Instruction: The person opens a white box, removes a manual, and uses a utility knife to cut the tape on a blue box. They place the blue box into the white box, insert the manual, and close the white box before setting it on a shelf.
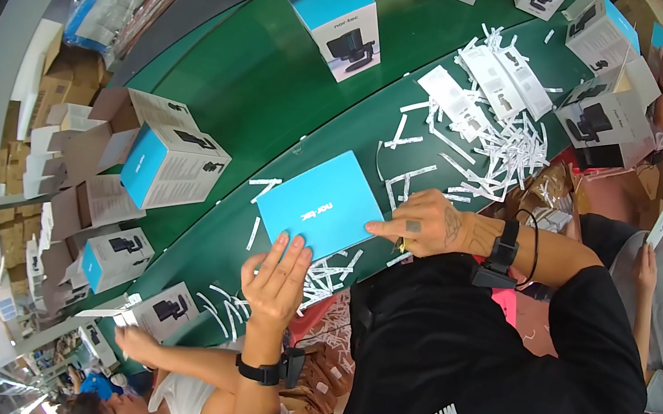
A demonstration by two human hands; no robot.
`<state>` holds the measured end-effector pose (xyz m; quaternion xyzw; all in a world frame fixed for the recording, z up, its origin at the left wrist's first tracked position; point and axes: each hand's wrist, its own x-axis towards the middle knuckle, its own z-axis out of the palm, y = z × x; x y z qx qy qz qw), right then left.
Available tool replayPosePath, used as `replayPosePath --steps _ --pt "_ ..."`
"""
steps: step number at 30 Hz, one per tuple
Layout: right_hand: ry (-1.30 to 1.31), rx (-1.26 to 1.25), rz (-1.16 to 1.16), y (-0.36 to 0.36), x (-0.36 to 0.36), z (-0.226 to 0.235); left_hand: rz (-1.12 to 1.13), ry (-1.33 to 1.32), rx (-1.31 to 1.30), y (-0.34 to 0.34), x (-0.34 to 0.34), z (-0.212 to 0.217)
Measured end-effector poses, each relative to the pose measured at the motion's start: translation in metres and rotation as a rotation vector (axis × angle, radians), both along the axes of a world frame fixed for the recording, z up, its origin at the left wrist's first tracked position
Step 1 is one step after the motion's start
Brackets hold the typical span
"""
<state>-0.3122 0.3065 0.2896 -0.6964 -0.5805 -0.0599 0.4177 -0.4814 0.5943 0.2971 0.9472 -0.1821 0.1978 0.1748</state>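
A blue-topped box (332, 193) lies on the green work surface in front of me, seen from above. My left hand (277, 282) rests on its near left edge, fingers stretched out flat across the blue face. At the box's right corner, one extended finger of my right hand (422, 224) presses the edge. The other fingers of that hand are curled, and a small yellowish bit shows beneath them; what it is stays hidden. Thin white paper strips (327, 281) lie beside the box near my left hand.
A pile of paper strips (517, 153) and printed white sheets (501, 83) lies at the right. A closed blue-and-white carton (344, 27) stands at the far side, with open cartons (178, 156) at left. Co-workers' hands (138, 345) are at lower left and far right.
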Motion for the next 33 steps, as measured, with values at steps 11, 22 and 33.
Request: replayPosePath --steps 11,22,33 --pt "-0.118 0.055 0.050 0.033 -0.017 -0.009 0.306 0.026 0.083 -0.030 -0.032 -0.027" --pt "0.231 0.054 -0.088 0.047 -0.036 0.004 0.108 0.220 -0.220 0.018 0.042 0.046" --pt "0.769 -0.354 -0.735 -0.062 -0.014 -0.027 0.924 -0.066 -0.517 0.064 0.227 0.033"
